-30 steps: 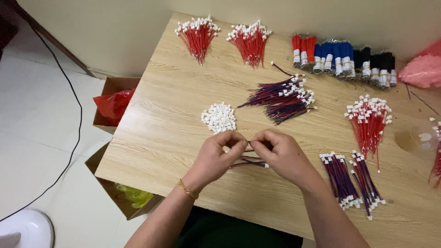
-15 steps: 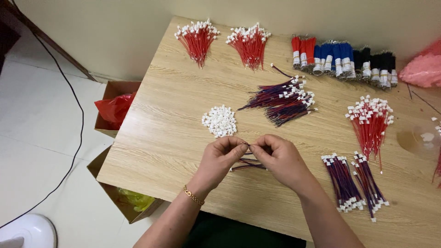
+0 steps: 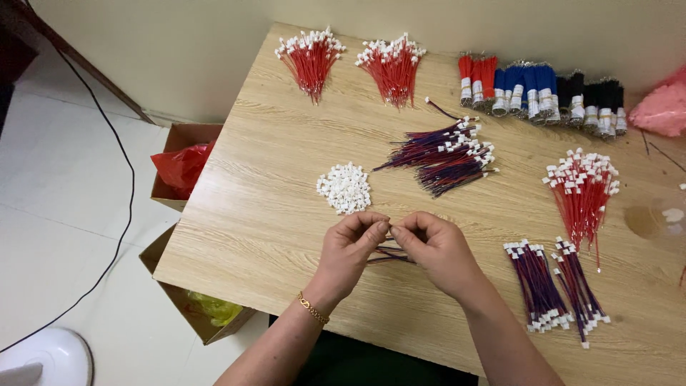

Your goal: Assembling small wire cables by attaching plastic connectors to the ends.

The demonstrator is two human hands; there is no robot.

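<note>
Left hand [image 3: 350,246] & right hand [image 3: 432,246] meet fingertip to fingertip over the table [image 3: 271,214], both pinched shut on thin purple wires [image 3: 389,254] trailing below, just below the white connector pile [image 3: 344,187]. Vs 0.5 s ago: same grip, hands barely shifted.

Red wires with white ends [image 3: 310,58], a white heap of plugs [image 3: 344,187], purple wires with white ends [image 3: 444,153], red, blue and black bundles [image 3: 543,91], a pink bag [image 3: 661,109] and a gold bracelet [image 3: 311,309] are seen on or above a pale wood-grained table [image 3: 264,186].
</note>
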